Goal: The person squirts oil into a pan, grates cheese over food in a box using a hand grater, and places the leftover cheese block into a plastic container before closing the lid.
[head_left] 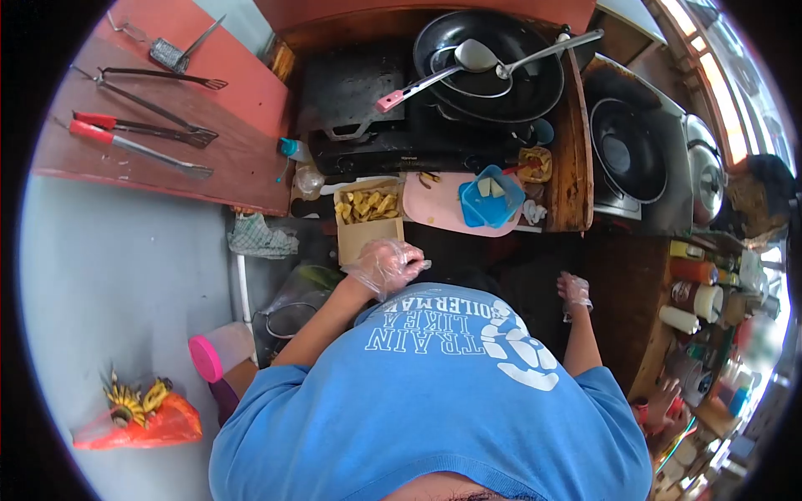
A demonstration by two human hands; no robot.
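My left hand [386,265], in a clear plastic glove, is at the near edge of an open cardboard box [368,238] with yellow fried pieces [366,205] in its far part. Its fingers are curled together; whether they hold anything is hidden. My right hand [575,289], also gloved, hangs to the right of my body, below the counter edge, with its fingers apart and nothing in them. Right of the box lies a pink cutting board [430,200] bearing a blue container [493,197] with pale blocks inside.
Behind the board is a black stove [401,160] with a wok [535,92], a ladle [474,57] and a flat griddle [351,83]. Tongs [142,146] hang at the left. Bananas [127,404] rest on a red bag at lower left. Another person's hand [662,402] shows at lower right.
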